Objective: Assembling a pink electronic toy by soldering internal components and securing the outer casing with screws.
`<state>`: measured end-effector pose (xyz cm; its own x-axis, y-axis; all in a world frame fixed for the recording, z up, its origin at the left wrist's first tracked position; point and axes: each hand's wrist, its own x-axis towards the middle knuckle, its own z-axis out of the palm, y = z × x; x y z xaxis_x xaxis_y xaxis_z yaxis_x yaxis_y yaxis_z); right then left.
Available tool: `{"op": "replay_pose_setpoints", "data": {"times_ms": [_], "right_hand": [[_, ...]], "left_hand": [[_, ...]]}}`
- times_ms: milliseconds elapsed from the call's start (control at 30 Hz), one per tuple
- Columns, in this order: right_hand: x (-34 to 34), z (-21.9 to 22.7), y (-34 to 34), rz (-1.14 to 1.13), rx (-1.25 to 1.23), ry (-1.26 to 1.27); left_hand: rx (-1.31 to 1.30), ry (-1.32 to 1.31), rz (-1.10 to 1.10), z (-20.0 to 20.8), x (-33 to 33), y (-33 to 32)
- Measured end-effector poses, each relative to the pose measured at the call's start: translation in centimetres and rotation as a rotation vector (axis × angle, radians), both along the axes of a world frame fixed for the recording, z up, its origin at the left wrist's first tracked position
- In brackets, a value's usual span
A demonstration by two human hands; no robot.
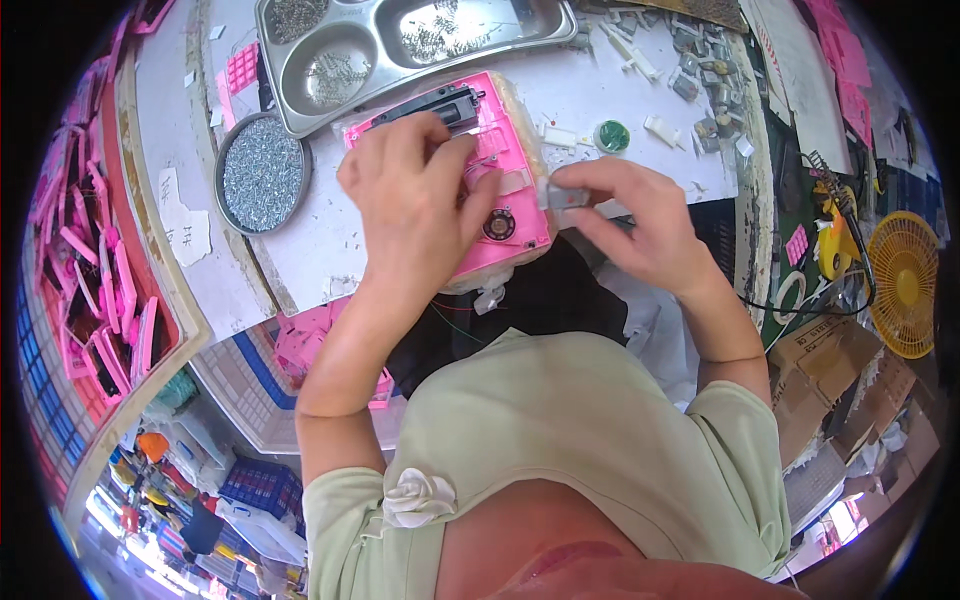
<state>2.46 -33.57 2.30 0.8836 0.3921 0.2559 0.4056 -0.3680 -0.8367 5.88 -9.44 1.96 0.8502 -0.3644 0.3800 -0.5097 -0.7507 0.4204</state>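
Observation:
A pink plastic casing (505, 150) lies open side up on the white workbench, with a black strip along its far edge and a small round speaker (499, 224) near its front. My left hand (410, 190) rests on the casing, fingertips pinched over thin wires near its middle. My right hand (625, 215) sits just to the right of the casing and pinches a small grey-white part (563, 197) at its edge.
A steel compartment tray (400, 45) of small metal parts stands behind the casing. A round dish of screws (262, 172) is at the left. Small white and grey parts and a green roll (611, 136) lie at the right. Pink casings fill a bin (95, 290) far left.

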Motion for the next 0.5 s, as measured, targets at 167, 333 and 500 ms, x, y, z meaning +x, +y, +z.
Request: {"op": "replay_pose_setpoints", "data": {"times_ms": [167,333,500], "right_hand": [[0.5,0.2,-1.0,-0.064,-0.090,-0.059],[3.3,0.0,1.3,0.002,-0.225,-0.145],[6.0,-2.1,3.0,0.066,-0.298,-0.178]], "left_hand": [[0.061,-0.103,-0.073,-0.7,0.1,0.1],[-0.033,-0.049,-0.008,-0.7,-2.2,2.7],[-0.140,-0.046,0.058,-2.2,-2.8,2.8]]}}
